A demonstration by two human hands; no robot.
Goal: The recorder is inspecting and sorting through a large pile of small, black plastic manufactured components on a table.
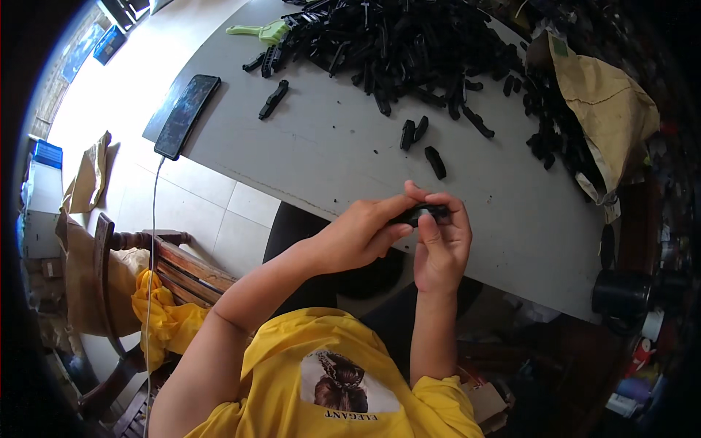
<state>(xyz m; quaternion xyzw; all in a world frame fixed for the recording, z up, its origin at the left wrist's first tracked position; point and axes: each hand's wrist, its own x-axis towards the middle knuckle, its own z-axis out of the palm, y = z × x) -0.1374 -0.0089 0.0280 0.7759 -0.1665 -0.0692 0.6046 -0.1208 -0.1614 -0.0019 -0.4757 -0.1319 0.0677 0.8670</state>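
Observation:
Just over the near edge of the grey table (pixel 292 157), both my hands meet around a small black plastic piece (pixel 423 213). My left hand (pixel 363 230) closes on its left end, and my right hand (pixel 444 244) pinches the other end between thumb and fingers. Fingers cover much of the piece, so its full shape is hidden. Beyond my hands lie a loose black piece (pixel 435 162) and a close pair of black pieces (pixel 413 133). A large heap of similar black plastic parts (pixel 394 47) covers the far part of the table.
A smartphone (pixel 188 117) with a white cable (pixel 153 219) lies at the table's left edge. A light green scoop-like tool (pixel 270 31) rests by the heap. On the right, a brown paper bag (pixel 602 102) spills black parts. A wooden chair (pixel 190 263) with yellow cloth stands left.

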